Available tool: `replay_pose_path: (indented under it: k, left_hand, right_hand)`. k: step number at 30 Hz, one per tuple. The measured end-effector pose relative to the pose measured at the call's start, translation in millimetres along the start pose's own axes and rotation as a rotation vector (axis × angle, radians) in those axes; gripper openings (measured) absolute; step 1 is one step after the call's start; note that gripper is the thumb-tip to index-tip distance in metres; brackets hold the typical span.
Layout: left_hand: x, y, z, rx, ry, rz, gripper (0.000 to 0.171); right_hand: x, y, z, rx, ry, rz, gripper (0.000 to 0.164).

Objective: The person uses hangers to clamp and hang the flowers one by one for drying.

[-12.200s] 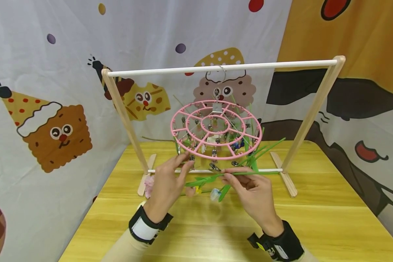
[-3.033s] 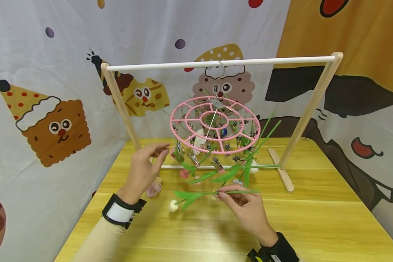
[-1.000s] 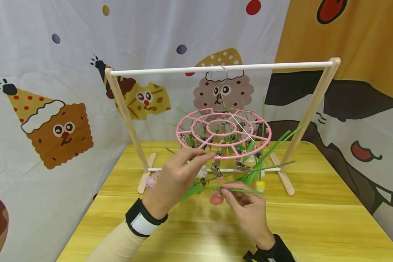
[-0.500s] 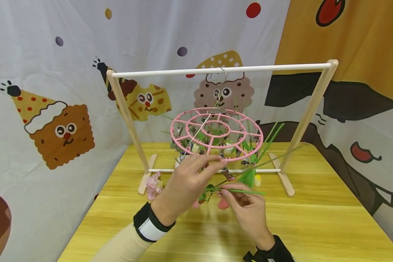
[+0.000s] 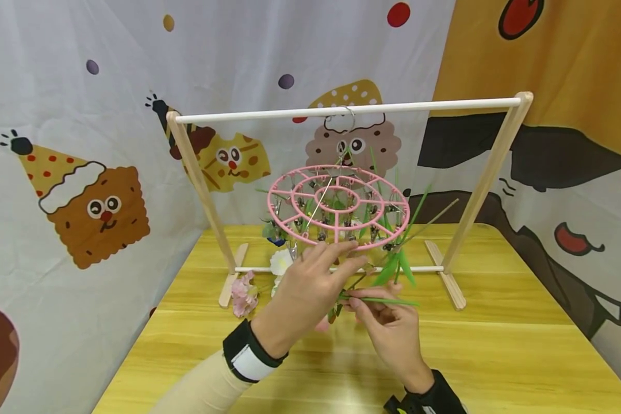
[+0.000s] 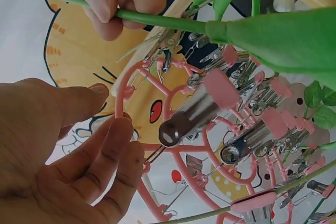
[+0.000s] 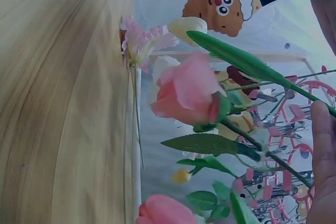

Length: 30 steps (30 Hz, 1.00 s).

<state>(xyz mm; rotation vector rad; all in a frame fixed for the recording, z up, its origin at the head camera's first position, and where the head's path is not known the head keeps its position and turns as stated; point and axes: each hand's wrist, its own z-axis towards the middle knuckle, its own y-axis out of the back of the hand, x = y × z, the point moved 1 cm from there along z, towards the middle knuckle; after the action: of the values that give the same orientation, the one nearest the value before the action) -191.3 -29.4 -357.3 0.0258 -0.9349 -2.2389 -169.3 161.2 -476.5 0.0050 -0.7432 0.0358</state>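
Note:
A pink round clip hanger hangs at the middle, its metal clips holding several artificial flowers. My left hand is at its front rim; in the left wrist view the forefinger touches the rim and the thumb lies just beside it. A clip with pink tips hangs near these fingers. Between thumb and fingers, my right hand pinches the green stem of a white artificial tulip. Its head is hidden behind my left hand in the head view. A pink rose hangs close beside it.
A stand with a white top bar and wooden legs bears the hanger. One pink flower lies by the stand's left foot. Long stems and leaves stick out to the right. A patterned cloth backs the wooden table.
Since one second ago the hanger has turned and my left hand has shifted right along its rim. The right hand stays nearly still with the tulip; earlier it held a stem at the clips.

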Motion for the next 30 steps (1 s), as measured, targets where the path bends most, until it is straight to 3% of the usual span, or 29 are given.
replay_pose_path:
  k: [7,13,18,24,30]
  left_hand:
    - [-6.9,-1.5,-1.0,-0.006,-0.002,-0.027,0.042]
    - [-9.2,0.6,-9.1,0.005,0.003,-0.104,0.045]
    - [-6.4,-0.6,-19.1,-0.070,-0.006,-0.223,0.043]
    - [1.4,-2.8,-37.6,-0.191,0.110,-0.413,0.030]
    - [7.7,-8.8,-51.0,-0.278,0.234,-0.396,0.028]
  right_hand:
    - [-1,3,0,-0.009,0.004,0.033,0.033]
    - [0,6,2,-0.010,0.024,0.062,0.033]
    - [5,9,3,-0.031,-0.024,-0.018,0.030]
    - [8,12,7,-0.026,0.003,0.001,0.030]
    - [10,17,13,-0.049,0.032,-0.013,0.030]
